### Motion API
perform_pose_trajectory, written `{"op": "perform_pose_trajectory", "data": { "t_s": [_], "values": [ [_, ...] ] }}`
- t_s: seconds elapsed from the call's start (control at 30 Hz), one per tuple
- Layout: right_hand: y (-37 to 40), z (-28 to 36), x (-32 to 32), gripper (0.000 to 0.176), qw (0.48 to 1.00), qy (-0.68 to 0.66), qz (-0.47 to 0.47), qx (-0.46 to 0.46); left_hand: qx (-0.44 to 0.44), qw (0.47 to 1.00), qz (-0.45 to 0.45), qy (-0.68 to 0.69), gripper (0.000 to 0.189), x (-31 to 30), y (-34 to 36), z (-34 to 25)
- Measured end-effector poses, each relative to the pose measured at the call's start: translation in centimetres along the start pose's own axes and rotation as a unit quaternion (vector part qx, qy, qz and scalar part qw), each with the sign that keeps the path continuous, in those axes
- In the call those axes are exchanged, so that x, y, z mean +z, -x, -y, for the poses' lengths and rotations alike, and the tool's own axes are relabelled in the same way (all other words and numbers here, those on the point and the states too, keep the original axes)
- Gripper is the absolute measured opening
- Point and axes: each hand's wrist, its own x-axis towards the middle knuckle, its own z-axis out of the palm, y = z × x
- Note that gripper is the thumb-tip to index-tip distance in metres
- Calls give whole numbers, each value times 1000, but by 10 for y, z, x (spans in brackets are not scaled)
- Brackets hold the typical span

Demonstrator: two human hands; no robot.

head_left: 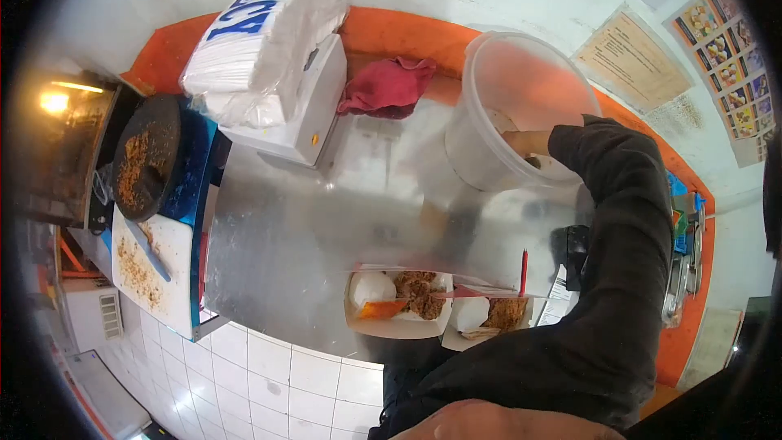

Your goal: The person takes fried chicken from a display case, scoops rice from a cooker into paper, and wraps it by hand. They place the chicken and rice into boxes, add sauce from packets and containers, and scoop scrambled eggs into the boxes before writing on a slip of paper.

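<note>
My right hand (pixel 528 143) is inside a large translucent plastic tub (pixel 472 134) that leans on the steel counter. The tub's wall and my dark sleeve hide most of the fingers, so their grip cannot be made out. Something small and dark lies by the hand. At the counter's front edge is an open paper box (pixel 399 328) with a white rice mound (pixel 375 289), brown fried pieces (pixel 419 293) and an orange sachet (pixel 381 310). A second box (pixel 468 344) beside it holds similar food, partly behind my sleeve. My left hand is out of view.
A plastic-wrapped white stack (pixel 261 49) rests on a white box (pixel 314 114), beside a red cloth (pixel 389 85). At left are a stone mortar (pixel 148 159) with crumbs and a cutting board (pixel 134 265) with a knife (pixel 147 250). A red pen (pixel 524 271) lies near my sleeve.
</note>
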Motion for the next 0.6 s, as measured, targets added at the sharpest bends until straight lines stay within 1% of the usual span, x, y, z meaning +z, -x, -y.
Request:
{"op": "perform_pose_trajectory", "data": {
  "t_s": [0.03,0.07,0.1,0.2,0.3,0.33,0.37,0.4,0.43,0.47,0.5,0.53,0.57,0.6],
  "values": [
    [-38,-27,19,113,992,36,-27,-120,-7,1000,15,6,62,1,6,4],
    [-56,-42,28,110,968,71,-54,-236,-13,999,32,11,62,2,10,9],
    [-51,-42,21,110,968,75,-55,-235,-18,998,49,17,63,4,12,12],
    [-7,-24,-33,86,986,13,-34,-164,-27,994,103,40,63,14,2,33],
    [62,-5,-85,64,994,-58,-19,-90,-31,986,155,55,64,21,-5,50],
    [87,-5,-93,64,994,-57,-25,-87,-31,983,172,56,64,22,-8,55],
    [113,-3,-99,47,968,-195,-108,-112,-30,980,188,56,65,20,-11,59],
    [139,0,-104,30,915,-327,-190,-138,-27,977,203,56,65,18,-18,60],
    [167,6,-108,30,912,-329,-200,-140,-17,978,201,54,65,11,-2,40],
    [194,15,-107,32,872,-373,-266,-172,-67,985,127,95,65,0,23,13],
    [212,24,-101,34,824,-414,-329,-202,54,991,122,22,59,-10,59,-27],
    [222,31,-90,34,820,-417,-337,-202,130,962,225,87,52,-36,28,-44],
    [231,40,-75,35,785,-398,-397,-261,195,912,309,187,46,-46,84,-100],
    [240,51,-59,35,746,-376,-451,-316,414,904,106,31,40,-7,200,-169]
  ]
}}
